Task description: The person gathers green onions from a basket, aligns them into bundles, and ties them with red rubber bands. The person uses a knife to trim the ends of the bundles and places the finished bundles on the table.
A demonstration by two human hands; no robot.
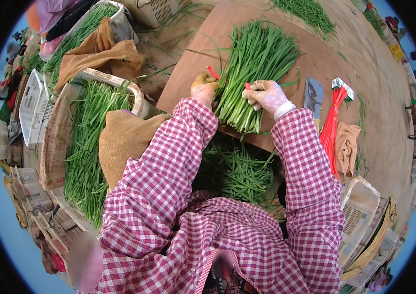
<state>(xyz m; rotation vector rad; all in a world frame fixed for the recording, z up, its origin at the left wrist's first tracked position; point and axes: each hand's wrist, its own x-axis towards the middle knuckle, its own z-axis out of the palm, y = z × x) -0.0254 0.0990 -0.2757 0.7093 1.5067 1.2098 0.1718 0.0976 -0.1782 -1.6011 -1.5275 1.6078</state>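
Observation:
A large bundle of green garlic chives [255, 70] lies on a brown board, its pale stem ends towards me. At the bundle's left side, my gloved left hand [204, 88] has its fingers closed on a red tie strip [213, 72], whose end sticks up past the fingers. My gloved right hand [265, 96] pinches the strip's other visible red end [247, 86] at the right side, over the stems. Whether the strip runs unbroken beneath the bundle is hidden. Right of my right hand lies a cleaver [313, 96], beside a fanned bunch of red strips [332, 128].
A small box [343, 88] and a folded brown cloth [347, 147] lie at the board's right. Loose chives fill a lined crate [136, 97] at left. More chives [248, 178] lie below the board's near edge. A white plastic crate [360, 213] stands at lower right.

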